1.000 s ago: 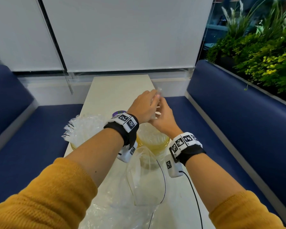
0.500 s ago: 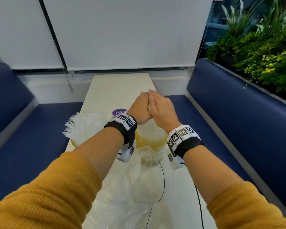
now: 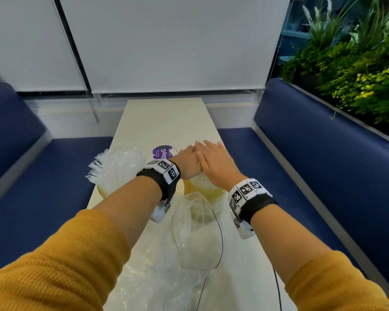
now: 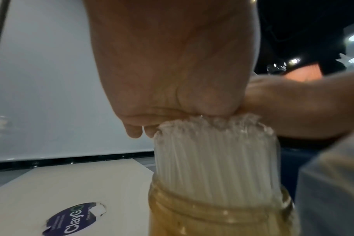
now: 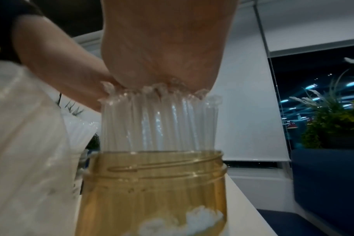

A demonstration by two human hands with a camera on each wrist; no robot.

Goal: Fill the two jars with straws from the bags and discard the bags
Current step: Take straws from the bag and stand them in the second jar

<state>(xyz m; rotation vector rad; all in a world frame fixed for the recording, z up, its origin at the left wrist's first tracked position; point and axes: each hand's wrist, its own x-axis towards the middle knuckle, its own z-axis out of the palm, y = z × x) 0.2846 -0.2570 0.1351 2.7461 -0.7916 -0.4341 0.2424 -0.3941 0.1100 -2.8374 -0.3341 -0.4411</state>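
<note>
An amber jar (image 3: 213, 195) stands on the pale table (image 3: 166, 122), packed with clear straws (image 5: 160, 121) that stick up above its rim. Both hands sit on the straw tops. My left hand (image 3: 187, 164) has its palm on them and its fingers (image 4: 134, 133) curl down over the bundle's far edge. My right hand (image 3: 214, 161) lies flat beside it, fingers straight, palm pressing down. To the left a second jar (image 3: 105, 191) is full of straws (image 3: 116, 167) that fan out. An empty clear bag (image 3: 195, 230) lies just in front of the right jar.
More crumpled clear plastic (image 3: 153, 281) covers the near end of the table. A purple round sticker (image 3: 162, 152) is stuck on the tabletop behind the jars. Blue benches (image 3: 312, 176) flank the table, and plants (image 3: 357, 70) stand at the right.
Both hands have come down lower onto the right jar's straws. The right hand has gone from gripping the bundle's top to lying flat on it.
</note>
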